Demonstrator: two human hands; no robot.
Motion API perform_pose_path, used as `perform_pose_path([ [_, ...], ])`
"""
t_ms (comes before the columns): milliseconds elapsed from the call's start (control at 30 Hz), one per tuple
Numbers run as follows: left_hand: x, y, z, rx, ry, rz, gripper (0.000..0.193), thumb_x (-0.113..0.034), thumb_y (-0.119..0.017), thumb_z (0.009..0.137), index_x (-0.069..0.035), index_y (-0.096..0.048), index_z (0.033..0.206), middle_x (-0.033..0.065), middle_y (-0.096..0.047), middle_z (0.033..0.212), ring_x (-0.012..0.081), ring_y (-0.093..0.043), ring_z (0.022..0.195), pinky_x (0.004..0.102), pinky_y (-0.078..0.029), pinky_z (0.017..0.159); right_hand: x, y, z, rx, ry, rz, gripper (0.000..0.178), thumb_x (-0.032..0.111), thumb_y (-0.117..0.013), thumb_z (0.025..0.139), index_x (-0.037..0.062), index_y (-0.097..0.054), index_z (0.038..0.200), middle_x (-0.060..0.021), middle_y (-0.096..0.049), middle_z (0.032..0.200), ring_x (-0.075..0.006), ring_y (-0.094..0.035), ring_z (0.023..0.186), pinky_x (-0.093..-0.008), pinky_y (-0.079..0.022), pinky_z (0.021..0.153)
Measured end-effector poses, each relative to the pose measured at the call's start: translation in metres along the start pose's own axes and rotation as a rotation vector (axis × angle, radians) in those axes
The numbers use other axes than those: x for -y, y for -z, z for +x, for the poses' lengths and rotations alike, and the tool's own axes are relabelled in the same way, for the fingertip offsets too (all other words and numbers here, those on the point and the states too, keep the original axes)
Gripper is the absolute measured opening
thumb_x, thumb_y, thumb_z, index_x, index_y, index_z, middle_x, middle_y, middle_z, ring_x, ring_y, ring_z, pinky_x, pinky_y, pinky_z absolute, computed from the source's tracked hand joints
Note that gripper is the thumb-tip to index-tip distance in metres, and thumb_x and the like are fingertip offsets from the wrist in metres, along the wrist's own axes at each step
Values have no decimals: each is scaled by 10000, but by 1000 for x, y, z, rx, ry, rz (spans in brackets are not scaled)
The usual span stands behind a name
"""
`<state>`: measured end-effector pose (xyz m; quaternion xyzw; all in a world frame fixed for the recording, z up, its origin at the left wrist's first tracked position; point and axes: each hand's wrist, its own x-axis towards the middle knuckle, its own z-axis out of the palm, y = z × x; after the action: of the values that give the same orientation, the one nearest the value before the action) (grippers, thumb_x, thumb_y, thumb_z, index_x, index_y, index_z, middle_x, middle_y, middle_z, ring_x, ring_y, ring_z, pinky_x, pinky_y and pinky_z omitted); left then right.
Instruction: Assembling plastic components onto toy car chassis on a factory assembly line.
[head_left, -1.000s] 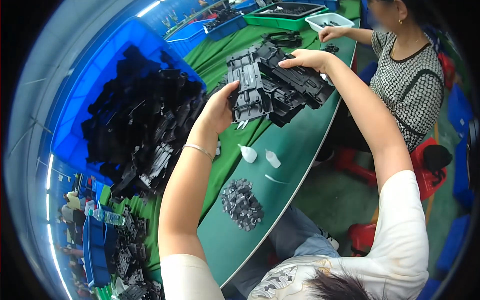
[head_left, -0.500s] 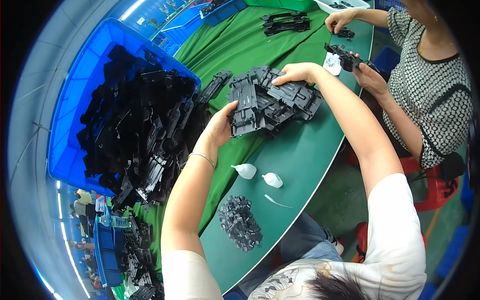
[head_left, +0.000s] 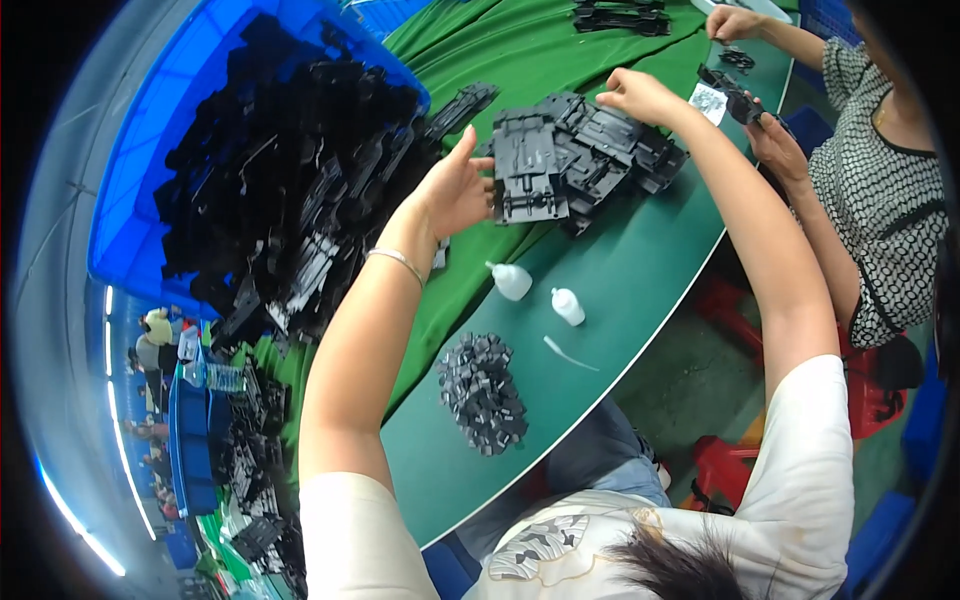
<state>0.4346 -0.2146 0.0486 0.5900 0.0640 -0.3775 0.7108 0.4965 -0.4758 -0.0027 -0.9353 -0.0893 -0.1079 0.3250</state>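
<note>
A pile of flat black moulded plastic parts [head_left: 590, 150] lies on the table in front of me. At its left edge my left hand [head_left: 458, 188] is open, thumb raised and fingers spread, with the fingertips close beside the nearest part. My right hand [head_left: 645, 98] is over the far right side of the pile, fingers loosely bent and apart from the thumb, holding nothing that shows. Whether its fingertips touch a part I cannot tell. Nearer to me stand two small white squeeze bottles, one [head_left: 512, 281] left of the other [head_left: 568, 306].
A heap of small black pieces [head_left: 482, 392] and a thin white nozzle [head_left: 570, 354] lie on the green table [head_left: 430, 480]. At left, a large blue bin [head_left: 125, 225] overflows with black parts. A co-worker's hand [head_left: 778, 148] holds a black part at the right.
Both hands have let go of the pile of black parts and opened; the pile now rests on the table. The whole view has shifted, so the scene sits higher and further right.
</note>
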Motion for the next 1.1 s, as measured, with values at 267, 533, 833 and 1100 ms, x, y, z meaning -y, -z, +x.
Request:
perform_pose_path([
  [267,4,15,-66,-42,-243,223,709,-503,-224,815,34,-50,1245,273,-71,1275,332,-83,1206,407,-77,977,58,22,-30,-122,252,-2,273,203,-562,727,-1,-492,894,-117,-542,849,-199,-534,788,-288,-419,681],
  [533,151,16,-267,-741,-1029,586,325,-245,-330,855,25,-484,950,120,-541,930,162,-512,838,276,-378,774,204,-5,-189,261,597,367,86,57,-546,694,13,-532,767,-66,-537,682,-152,-525,651,-249,-411,594],
  [833,320,16,-319,-903,-773,423,236,-121,-355,838,42,-524,810,122,-575,711,137,-533,561,201,-422,482,279,-156,-143,271,777,255,157,51,-547,691,5,-492,831,-124,-497,803,-270,-510,750,-324,-411,649],
  [1100,343,50,-327,-1279,-919,722,83,-36,-467,753,-6,-532,711,78,-503,535,189,-498,452,274,-382,410,393,-214,-56,-260,814,27,397,146,-617,640,61,-435,982,-123,-441,973,-292,-440,920,-362,-398,751],
])
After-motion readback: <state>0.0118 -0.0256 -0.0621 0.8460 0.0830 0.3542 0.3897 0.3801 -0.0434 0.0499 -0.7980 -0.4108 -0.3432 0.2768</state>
